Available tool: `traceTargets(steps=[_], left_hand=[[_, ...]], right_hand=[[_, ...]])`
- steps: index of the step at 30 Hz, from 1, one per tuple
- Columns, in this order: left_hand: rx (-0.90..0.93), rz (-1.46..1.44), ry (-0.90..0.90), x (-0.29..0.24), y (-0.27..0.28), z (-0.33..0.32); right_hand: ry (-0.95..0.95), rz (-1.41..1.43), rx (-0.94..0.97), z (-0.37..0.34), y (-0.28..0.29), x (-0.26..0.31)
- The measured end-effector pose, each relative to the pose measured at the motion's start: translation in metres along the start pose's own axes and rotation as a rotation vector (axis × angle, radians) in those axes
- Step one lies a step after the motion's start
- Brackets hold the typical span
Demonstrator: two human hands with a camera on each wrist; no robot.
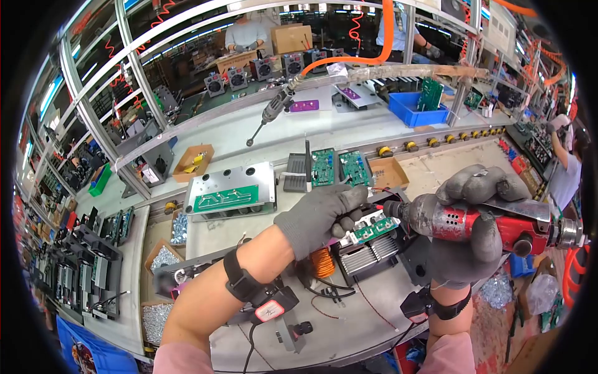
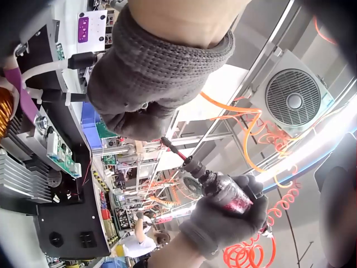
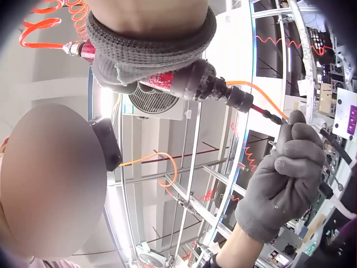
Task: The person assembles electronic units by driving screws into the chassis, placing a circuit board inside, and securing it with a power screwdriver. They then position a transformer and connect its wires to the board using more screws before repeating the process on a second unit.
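My gloved right hand (image 1: 470, 227) grips a red and grey air screwdriver (image 1: 442, 218), held level above the bench. Its bit (image 2: 174, 148) points left, to the fingertips of my gloved left hand (image 1: 324, 215). That hand's fingers are curled, and a small silvery piece (image 3: 272, 145) shows at them; the glove hides most of it. Below both hands stands a power unit with a finned heatsink (image 1: 367, 255), a small green circuit board (image 1: 375, 229) on top and an orange copper coil (image 1: 322, 262) beside it. A black panel (image 2: 70, 223) adjoins the heatsink.
A second screwdriver (image 1: 274, 109) hangs from an orange hose over the bench. Behind the hands lie a metal plate with a green board (image 1: 227, 198) and further circuit boards (image 1: 324, 167). Boxes of screws (image 1: 163, 258) stand left. A blue bin (image 1: 417, 115) sits at the back; other people work beyond.
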State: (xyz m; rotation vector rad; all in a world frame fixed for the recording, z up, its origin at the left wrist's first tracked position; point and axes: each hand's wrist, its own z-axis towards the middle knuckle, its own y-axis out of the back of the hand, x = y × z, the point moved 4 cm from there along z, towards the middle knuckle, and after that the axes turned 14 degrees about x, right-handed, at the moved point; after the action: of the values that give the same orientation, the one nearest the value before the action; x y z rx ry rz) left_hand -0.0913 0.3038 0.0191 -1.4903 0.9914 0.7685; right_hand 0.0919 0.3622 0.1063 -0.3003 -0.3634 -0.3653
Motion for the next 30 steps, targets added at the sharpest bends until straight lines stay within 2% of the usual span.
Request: traceTargets(steps=[7,9,11,16,18,23,25,28,29,30], left_hand=[[-0.011,0.183,0.029,-0.006,-0.001,0.000],[-0.017,0.243,0.020,-0.009,-0.003,-0.002],[-0.126,0.187,0.176,-0.004,0.002,-0.005],[-0.182,0.254,0.144,-0.007,0.001,-0.011],[-0.152,0.292,0.108,-0.009,0.003,-0.012],[-0.131,0.269,0.106,-0.007,0.005,-0.008],[-0.071,0.120,0.080,-0.001,0.003,-0.004],[-0.003,0.026,0.008,0.002,0.001,-0.003],[-0.001,0.025,0.012,0.004,0.004,-0.003],[0.088,0.262,-0.063,0.001,0.004,-0.002]], right_hand=[[-0.084,-0.062,-0.029,0.000,0.007,-0.014],[-0.086,-0.025,0.037,0.001,0.006,-0.017],[-0.084,-0.010,0.043,0.002,0.002,-0.020],[-0.031,0.002,0.077,0.011,0.005,-0.034],[-0.080,-0.013,-0.004,0.015,0.002,-0.036],[-0.032,-0.063,-0.016,0.017,0.008,-0.036],[-0.038,-0.078,-0.011,0.016,0.011,-0.035],[-0.019,-0.070,0.063,0.015,0.011,-0.033],[-0.019,-0.061,0.026,0.014,0.013,-0.031],[-0.021,-0.051,-0.012,0.013,0.015,-0.030]])
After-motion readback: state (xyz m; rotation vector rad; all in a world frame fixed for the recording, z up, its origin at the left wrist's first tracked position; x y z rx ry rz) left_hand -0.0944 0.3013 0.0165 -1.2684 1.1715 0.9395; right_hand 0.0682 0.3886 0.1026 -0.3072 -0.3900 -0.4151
